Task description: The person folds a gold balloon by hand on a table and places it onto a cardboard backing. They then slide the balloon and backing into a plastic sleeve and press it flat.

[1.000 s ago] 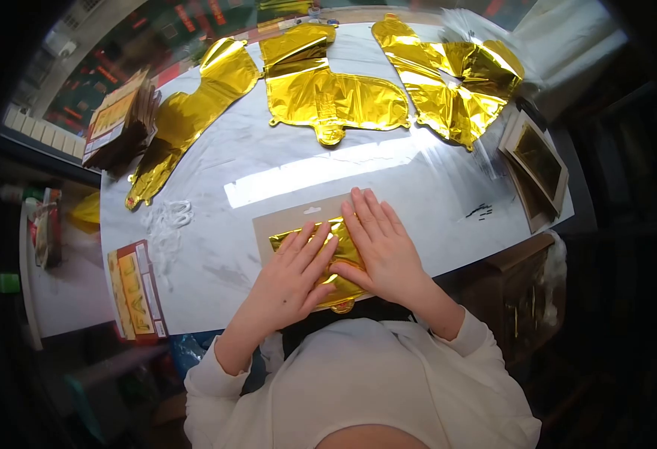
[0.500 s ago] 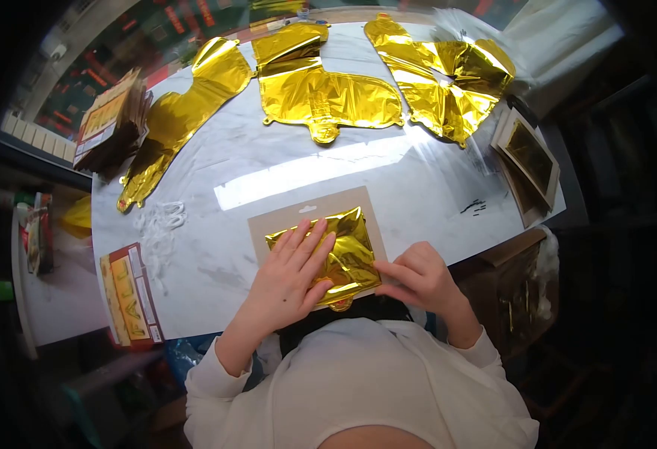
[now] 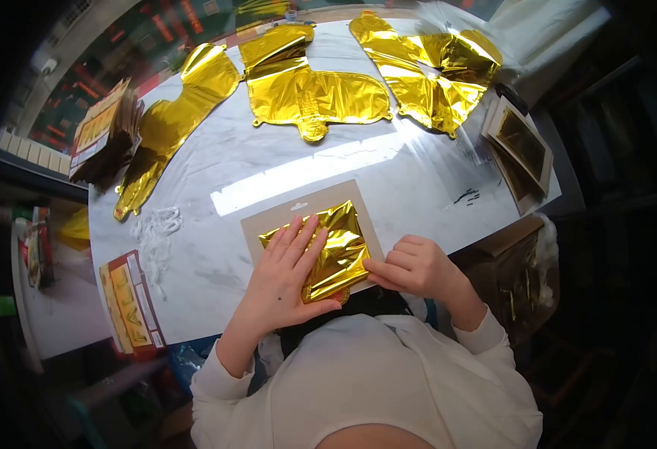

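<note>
A folded gold foil balloon [image 3: 347,243] lies on a brown cardboard sheet [image 3: 332,193] with a hanging slot, at the table's near edge. My left hand [image 3: 280,277] rests flat over the left part of the foil, fingers stretched out and thumb along its near edge. At the foil's right near corner, my right hand [image 3: 418,266] has its thumb and curled forefinger pinched on the edge. A small rounded tab of the balloon with a reddish mark sticks out at the near side, partly beside my left thumb.
Along the far side lie flat gold foil balloons at left [image 3: 171,123], middle [image 3: 328,96] and right [image 3: 388,56]. Printed cards [image 3: 104,135] are stacked at left, near white ribbon [image 3: 156,224] and a "FALL" card [image 3: 130,303]. Framed cardboard pieces [image 3: 538,153] stand at right, beside small black strips [image 3: 467,197].
My right hand has closed its finger and thumb at the foil's corner. My left thumb has slid toward the near edge. The whole view has shifted slightly.
</note>
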The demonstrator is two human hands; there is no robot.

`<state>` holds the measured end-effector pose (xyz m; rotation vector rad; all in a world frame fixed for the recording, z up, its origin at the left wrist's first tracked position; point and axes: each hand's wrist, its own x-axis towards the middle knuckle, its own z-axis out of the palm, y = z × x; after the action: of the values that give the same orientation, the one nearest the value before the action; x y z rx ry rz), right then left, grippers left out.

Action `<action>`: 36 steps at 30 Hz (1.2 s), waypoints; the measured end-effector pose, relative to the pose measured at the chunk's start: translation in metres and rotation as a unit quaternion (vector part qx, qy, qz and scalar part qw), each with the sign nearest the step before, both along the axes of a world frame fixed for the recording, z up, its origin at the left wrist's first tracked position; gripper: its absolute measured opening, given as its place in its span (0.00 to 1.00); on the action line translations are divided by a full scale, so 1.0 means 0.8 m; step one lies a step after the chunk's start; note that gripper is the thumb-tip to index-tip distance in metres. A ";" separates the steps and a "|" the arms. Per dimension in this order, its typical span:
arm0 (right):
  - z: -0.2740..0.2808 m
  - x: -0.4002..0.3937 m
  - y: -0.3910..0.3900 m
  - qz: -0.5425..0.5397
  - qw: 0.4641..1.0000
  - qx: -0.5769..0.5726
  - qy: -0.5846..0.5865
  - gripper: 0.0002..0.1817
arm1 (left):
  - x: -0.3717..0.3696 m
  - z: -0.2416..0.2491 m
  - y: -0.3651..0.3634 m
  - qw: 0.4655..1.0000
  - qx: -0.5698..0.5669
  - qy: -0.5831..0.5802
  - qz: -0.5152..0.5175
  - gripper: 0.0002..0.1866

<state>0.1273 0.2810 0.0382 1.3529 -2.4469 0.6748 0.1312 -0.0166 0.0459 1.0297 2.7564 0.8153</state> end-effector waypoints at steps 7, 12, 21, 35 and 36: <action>0.024 -0.021 -0.029 0.014 0.996 -0.081 0.026 0.12 | 0.000 0.001 -0.001 1.000 0.009 -0.019 0.000 0.48; 0.020 -0.022 -0.035 -0.105 0.971 -0.202 -0.070 0.11 | -0.003 -0.003 -0.010 0.999 0.023 -0.040 0.001 0.44; -0.011 -0.042 -0.069 -0.308 0.928 -0.171 -0.120 0.07 | -0.001 -0.005 -0.014 0.990 0.111 -0.084 0.020 0.43; -0.025 -0.051 -0.101 -0.321 0.916 -0.193 -0.145 0.07 | -0.001 -0.003 -0.012 0.988 0.122 -0.085 0.026 0.43; -0.026 -0.050 -0.100 -0.308 0.915 -0.208 -0.159 0.08 | -0.001 -0.004 -0.013 0.990 0.113 -0.081 0.017 0.42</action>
<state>0.0872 0.2009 0.0178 0.2931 -2.5412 1.2077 0.1301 -0.0270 0.0428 0.9040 2.5959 1.1837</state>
